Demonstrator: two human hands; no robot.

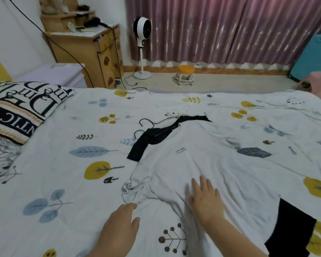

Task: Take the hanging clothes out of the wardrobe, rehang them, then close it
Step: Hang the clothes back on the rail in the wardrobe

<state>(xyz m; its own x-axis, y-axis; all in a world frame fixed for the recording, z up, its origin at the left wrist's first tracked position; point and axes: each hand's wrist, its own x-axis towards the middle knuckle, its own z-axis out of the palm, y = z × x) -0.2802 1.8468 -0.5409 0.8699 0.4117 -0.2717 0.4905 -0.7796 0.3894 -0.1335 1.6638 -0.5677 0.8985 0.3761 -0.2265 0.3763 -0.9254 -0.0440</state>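
- A white short-sleeved T-shirt with small dark chest lettering (202, 164) lies spread flat, front up, on the bed with a white leaf-printed cover (63, 164), its neck toward the far side of the bed.
- A black garment (148, 141) lies under the T-shirt; black fabric shows at the neck and left shoulder, and again past the hem at the lower right (293, 230).
- Two thin black wire hanger hooks (146, 122) stick out of the black fabric at the neck end and rest on the cover.
- The right hand (206, 199) lies palm down on the lower middle of the T-shirt, its fingers (204, 182) straight and slightly spread, pressing on the cloth; the hand is a little blurred.
- The left hand (120, 225) rests palm down near the crumpled left sleeve (132, 186), fingers together and lightly bent; its fingertips reach the edge of the white cloth, and I cannot tell whether they pinch it.
- A pillow with large black lettering (20, 110) lies at the left end of the bed.
- Beyond the bed stand a wooden cabinet with a black hair dryer on top (93, 52), a white pedestal fan (142, 28) and a small round stool with an orange seat (185, 73), in front of purple curtains (230, 28).
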